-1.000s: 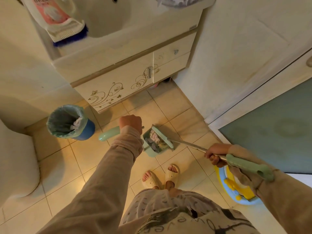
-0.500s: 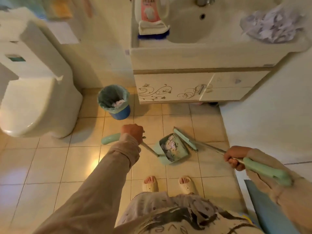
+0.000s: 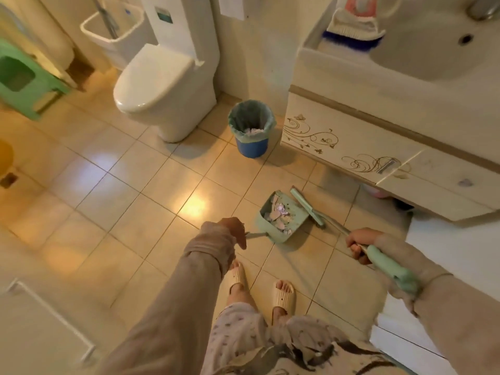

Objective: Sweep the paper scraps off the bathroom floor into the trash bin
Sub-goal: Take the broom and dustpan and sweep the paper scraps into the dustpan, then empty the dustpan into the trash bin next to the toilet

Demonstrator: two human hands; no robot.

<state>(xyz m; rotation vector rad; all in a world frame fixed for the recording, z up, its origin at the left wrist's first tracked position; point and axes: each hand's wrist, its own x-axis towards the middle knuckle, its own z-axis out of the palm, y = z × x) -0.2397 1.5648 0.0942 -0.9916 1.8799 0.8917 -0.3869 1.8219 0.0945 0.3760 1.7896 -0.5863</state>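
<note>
Warm yellowish indoor light as I watched, bright glare patch on the floor tiles (image 3: 193, 207), soft shadows beside the trash bin (image 3: 251, 131), edges bowed and slightly blurred

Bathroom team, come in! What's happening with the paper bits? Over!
Left hand on dustpan handle, right hand on broom handle. Scraps in pan. Trash bin ahead, floor between clear.

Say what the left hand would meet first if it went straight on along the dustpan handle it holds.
Probably the dustpan holding paper scraps, just ahead of the left hand; depth is uncertain.
</note>
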